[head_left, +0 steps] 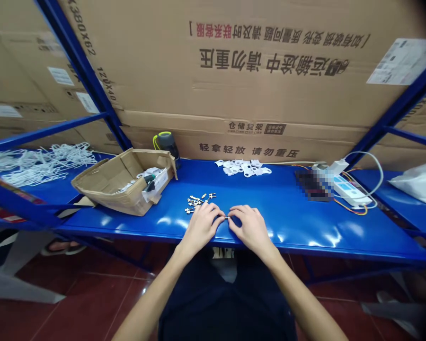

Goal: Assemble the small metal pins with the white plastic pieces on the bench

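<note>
**Tiny metal pin in a 2-handed pinch**

The left hand and right hand are closed in toward each other, gripping the pin between them, just above the blue workbench. Just beyond lies a heap of small metal parts — farther back sit white plastic clips, a cardboard box and, far left, white cords.

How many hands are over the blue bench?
2: the left hand and the right hand, both at the front edge of the bench, a small metal piece between them.
</note>
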Tool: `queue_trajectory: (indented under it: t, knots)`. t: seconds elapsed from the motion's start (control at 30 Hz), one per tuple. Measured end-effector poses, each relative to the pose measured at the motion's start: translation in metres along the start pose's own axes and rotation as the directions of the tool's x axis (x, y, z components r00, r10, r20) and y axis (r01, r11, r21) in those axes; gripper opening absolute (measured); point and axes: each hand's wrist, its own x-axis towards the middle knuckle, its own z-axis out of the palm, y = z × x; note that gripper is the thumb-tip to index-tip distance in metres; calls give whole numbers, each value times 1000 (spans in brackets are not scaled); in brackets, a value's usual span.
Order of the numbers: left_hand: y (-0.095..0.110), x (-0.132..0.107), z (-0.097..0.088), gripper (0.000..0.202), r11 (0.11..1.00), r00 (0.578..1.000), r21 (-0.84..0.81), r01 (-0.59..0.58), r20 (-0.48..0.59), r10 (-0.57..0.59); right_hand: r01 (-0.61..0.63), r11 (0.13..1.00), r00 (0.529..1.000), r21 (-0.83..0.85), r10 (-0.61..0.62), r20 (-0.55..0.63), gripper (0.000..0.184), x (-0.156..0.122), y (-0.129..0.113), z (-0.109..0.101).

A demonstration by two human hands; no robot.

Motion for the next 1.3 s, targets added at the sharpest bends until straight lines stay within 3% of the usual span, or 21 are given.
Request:
queue_trajectory:
  t: [0.17,0.3,0.43,0.57,0.67,0.73,0.83,0.97,1.1,1.3]
  knots:
    - [-15,31,-21,28,982,998,191,9,-66,4,-12,991,997,-132,21,70,26,21,36,-22]
    - [-56,82,-40,23,970,996,236,58,-83,-40,-78,963,993,-257,99,70,28,48,80,-39]
    - [-99,112,-38,15,989,996,119,92,-26,-90,-130,938,981,-321,170,98,29,66,106,-47]
    - [-123,116,-25,16,994,995,-36,103,9,-103,-127,944,988,-306,146,42,35,77,93,-42]
    - [-127,121,-20,18,987,993,-109,119,1,-119,65,986,996,-152,-55,72,35,89,63,-26]
    - [-124,127,-17,20,986,994,-131,107,18,-105,206,978,969,-4,-204,143,34,99,45,-13]
    - [-120,137,-10,23,984,997,-166,71,32,-66,294,945,937,146,-315,150,31,113,32,7]
    - [-119,140,-3,25,977,999,-210,47,0,-48,234,935,960,267,-265,89,27,121,38,26]
    - [-120,139,-3,25,968,997,-240,71,31,-65,225,932,965,284,-253,64,20,123,43,37]
    - [-121,135,-10,27,944,999,-325,48,21,-44,141,956,985,258,-161,58,17,123,48,33]
